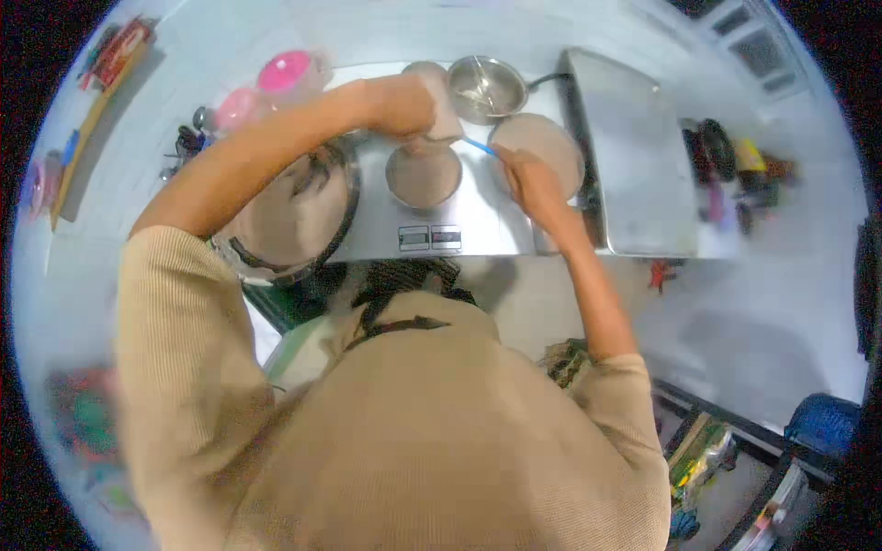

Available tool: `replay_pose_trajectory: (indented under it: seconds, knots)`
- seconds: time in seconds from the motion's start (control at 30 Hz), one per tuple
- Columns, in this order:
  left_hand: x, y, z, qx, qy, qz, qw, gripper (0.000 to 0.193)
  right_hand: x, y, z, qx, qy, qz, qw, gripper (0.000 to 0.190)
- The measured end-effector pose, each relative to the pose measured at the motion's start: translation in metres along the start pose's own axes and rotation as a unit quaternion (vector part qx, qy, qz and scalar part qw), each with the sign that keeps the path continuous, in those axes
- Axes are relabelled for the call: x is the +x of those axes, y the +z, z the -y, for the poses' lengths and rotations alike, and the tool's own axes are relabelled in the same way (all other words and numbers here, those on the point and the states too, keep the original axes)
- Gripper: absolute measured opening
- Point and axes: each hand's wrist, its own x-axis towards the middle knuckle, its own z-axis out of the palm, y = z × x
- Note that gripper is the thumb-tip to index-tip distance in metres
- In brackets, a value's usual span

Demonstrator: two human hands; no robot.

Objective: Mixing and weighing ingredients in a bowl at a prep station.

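Tilted in my left hand (406,107) is a pale container (444,113), above a round vessel (424,179) filled with something brownish, on the steel worktop (372,231). My right hand (530,175) grips a thin blue-handled utensil (481,147), its far end at the container's lower edge. Beneath that hand lies a wider round vessel with a light brown surface (558,148). Behind stands a steel bowl (488,89) with a shiny utensil in it. The exact kind of the pale container cannot be told.
A large round vessel with a dark rim (293,213) stands at the left. Two pink-topped containers (284,70) are behind my left forearm. A flat metal appliance or cover (637,158) takes up the right side. Small panels (431,237) sit at the worktop's front.
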Motion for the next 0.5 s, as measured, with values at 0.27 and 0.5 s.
replay_pose_trajectory:
  seconds: [0.27, 0.5]
  knots:
    - [-0.005, 0.021, 0.002, 0.006, 0.023, -0.026, 0.999, 0.013, -0.007, -0.031, 0.023, -0.021, 0.036, 0.093, 0.995, 0.036]
    - [0.002, 0.019, -0.003, -0.032, -0.006, 0.04, 0.999, 0.012, -0.036, -0.049, 0.07, -0.044, 0.042, 0.033, 0.998, 0.047]
